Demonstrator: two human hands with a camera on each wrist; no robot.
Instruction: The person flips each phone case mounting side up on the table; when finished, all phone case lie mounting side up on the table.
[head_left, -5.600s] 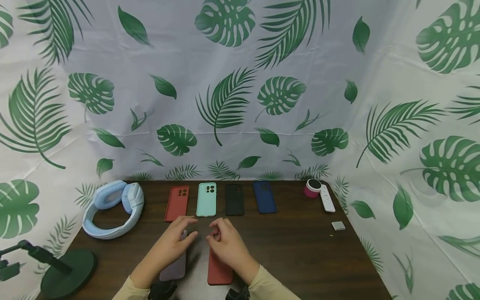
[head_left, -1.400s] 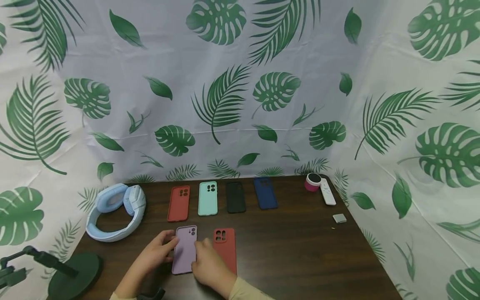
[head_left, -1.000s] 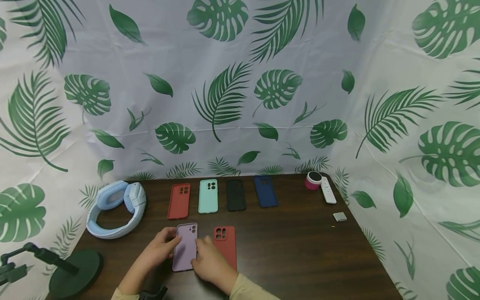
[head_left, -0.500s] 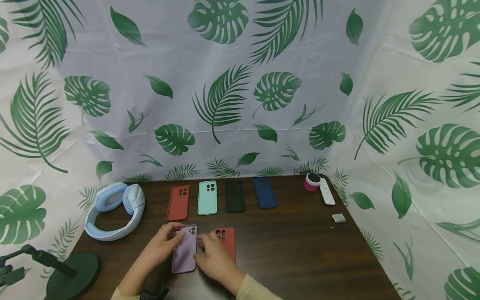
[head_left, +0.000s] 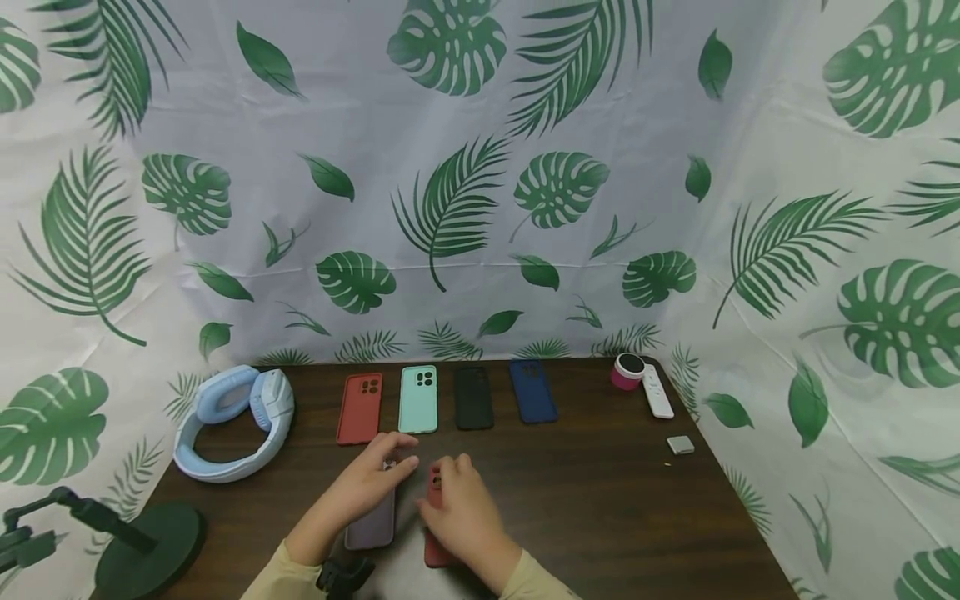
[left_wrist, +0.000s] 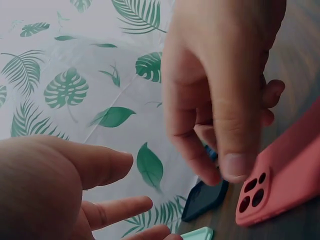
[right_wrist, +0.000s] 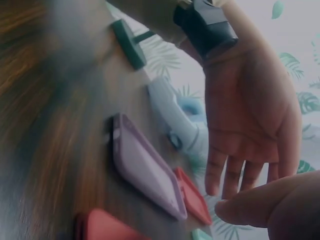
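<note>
My left hand [head_left: 360, 487] hovers over the purple phone case [head_left: 375, 527], its fingers extended forward and apart, with nothing in them. In the right wrist view its bare palm shows, apart from the purple case [right_wrist: 147, 172], whose raised rim is visible. Over the near red phone case [head_left: 437, 552] is my right hand [head_left: 467, 510], covering much of it in the head view. The left wrist view shows my right hand [left_wrist: 220, 100] with fingers loosely bent downward, holding nothing. Its thumb tip overlaps the camera-cutout end of the near red case [left_wrist: 280, 180] there.
Along the back lie another red case [head_left: 360, 410], a mint case [head_left: 417, 402], a black case [head_left: 473, 400] and a blue case [head_left: 533, 393]. Blue headphones [head_left: 232, 468] and a dark lamp base [head_left: 150, 550] stand left. A pink jar [head_left: 627, 379], white remote [head_left: 657, 392] and small white box [head_left: 681, 445] sit right.
Up to half a second ago both hands were at the purple case's edges. Now the left has come off it, and the right has shifted rightward over the near red case.
</note>
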